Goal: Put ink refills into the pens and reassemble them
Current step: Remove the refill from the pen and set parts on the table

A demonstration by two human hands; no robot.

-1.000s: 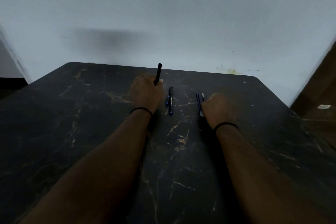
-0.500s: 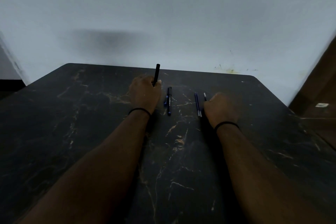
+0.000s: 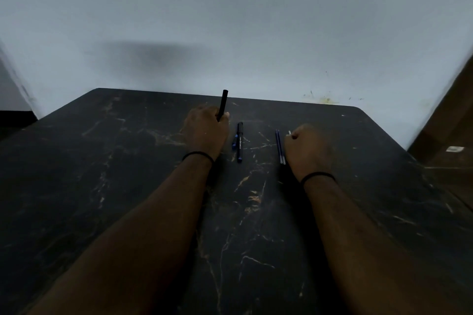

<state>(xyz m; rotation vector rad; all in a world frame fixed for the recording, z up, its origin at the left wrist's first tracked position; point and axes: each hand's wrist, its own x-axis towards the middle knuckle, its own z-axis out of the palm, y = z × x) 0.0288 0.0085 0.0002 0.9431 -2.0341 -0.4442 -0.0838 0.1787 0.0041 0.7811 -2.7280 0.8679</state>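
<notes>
Left hand [image 3: 206, 130] fisted around slim black pen barrel [image 3: 223, 103], barrel sticking up and away past the knuckles, tilted slightly right. Right hand [image 3: 307, 148] curled shut, small pale tip [image 3: 289, 132] poking out at the thumb side, likely a refill pinched inside, but most of it hidden, so cannot tell for sure. Both fists resting low on dark marble-look worktop [image 3: 128, 186] with tan veins. Between the hands: second black pen barrel with white print [image 3: 240, 142] lying flat, small blue cap-like piece [image 3: 234, 143] touching its left side. Just left of right hand: two thin blue ink refills [image 3: 280, 147] lying side by side, parallel. Judged early stage, no refill inserted yet.

Risks: dim light plus black parts on black worktop, easy to miss the barrel opening and jab the refill off-axis, bending it. Loose refills just beside right wrist, could get nudged and roll. Small blue piece easy to knock off toward the left hand. Refill fed in wrong end first possible, tip orientation not readable here.
</notes>
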